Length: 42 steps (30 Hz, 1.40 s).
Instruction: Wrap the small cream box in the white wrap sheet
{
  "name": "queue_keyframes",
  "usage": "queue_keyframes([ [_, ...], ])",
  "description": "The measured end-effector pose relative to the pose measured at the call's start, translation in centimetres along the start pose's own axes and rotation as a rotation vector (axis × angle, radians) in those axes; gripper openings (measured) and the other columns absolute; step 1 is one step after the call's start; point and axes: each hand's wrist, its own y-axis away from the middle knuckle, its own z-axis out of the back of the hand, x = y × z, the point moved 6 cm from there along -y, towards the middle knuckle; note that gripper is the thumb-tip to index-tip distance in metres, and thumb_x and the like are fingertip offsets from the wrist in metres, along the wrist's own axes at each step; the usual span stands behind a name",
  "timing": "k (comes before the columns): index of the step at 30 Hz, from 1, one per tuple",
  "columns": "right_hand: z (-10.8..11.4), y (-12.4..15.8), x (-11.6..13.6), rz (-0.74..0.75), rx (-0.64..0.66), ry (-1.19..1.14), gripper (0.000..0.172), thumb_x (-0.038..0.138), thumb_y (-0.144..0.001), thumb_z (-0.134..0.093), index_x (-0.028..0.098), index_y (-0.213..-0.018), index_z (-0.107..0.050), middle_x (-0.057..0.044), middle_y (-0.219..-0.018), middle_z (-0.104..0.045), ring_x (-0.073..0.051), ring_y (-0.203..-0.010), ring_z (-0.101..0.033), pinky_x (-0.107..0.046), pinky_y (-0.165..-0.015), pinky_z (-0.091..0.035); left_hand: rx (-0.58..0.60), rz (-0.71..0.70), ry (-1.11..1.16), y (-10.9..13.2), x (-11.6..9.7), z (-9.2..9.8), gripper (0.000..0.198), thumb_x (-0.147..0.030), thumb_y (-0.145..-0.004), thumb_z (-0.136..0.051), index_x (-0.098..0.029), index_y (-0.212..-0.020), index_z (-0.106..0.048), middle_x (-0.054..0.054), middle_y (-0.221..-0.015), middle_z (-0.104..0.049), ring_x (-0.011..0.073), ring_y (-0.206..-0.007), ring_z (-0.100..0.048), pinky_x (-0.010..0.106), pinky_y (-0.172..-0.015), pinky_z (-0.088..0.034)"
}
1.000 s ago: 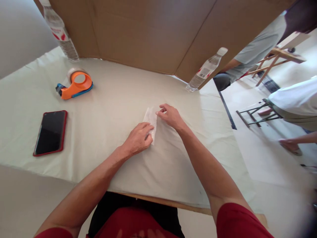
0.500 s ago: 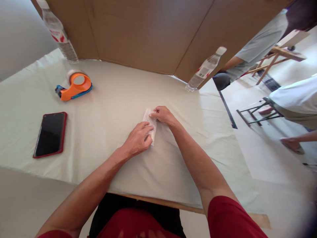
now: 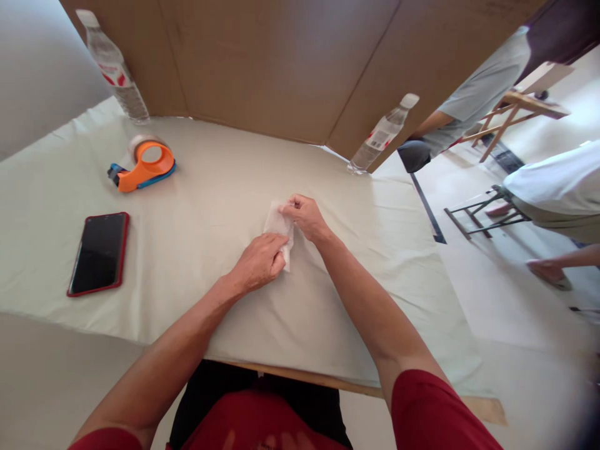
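A whitish, see-through folded piece of bubble wrap (image 3: 276, 220) lies on the cloth-covered table in front of me. My left hand (image 3: 261, 259) is closed over its lower part, fingers curled on top of it, and hides much of that end. At its upper right edge, my right hand (image 3: 304, 215) pinches it between thumb and fingers. Whether anything is wrapped inside, I cannot tell.
An orange tape dispenser (image 3: 146, 170) and a phone in a red case (image 3: 99, 253) lie to the left. Water bottles stand at the back left (image 3: 115, 72) and back right (image 3: 382, 137), against a cardboard screen (image 3: 267, 69). Other people (image 3: 557, 187) sit beyond the table's right side.
The bubble wrap shows wider at its upper left. My left hand's fingers have closed more on it, and my right hand has shifted slightly up and left.
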Motion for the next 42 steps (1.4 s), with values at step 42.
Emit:
queue_keyframes([
  [42, -2.5, 14.3, 1.9, 0.569, -0.148, 0.258, 0.010, 0.027, -0.093, -0.053, 0.027, -0.086, -0.060, -0.008, -0.110, -0.075, -0.022, -0.109, -0.069, -0.043, -0.098, -0.055, -0.023, 0.003, 0.179, 1.6, 1.9, 1.3, 0.043, -0.026, -0.079, -0.062, -0.016, -0.121, -0.061, 0.015, -0.130, -0.063, 0.0253, -0.120, -0.062, 0.038, -0.102, -0.050],
])
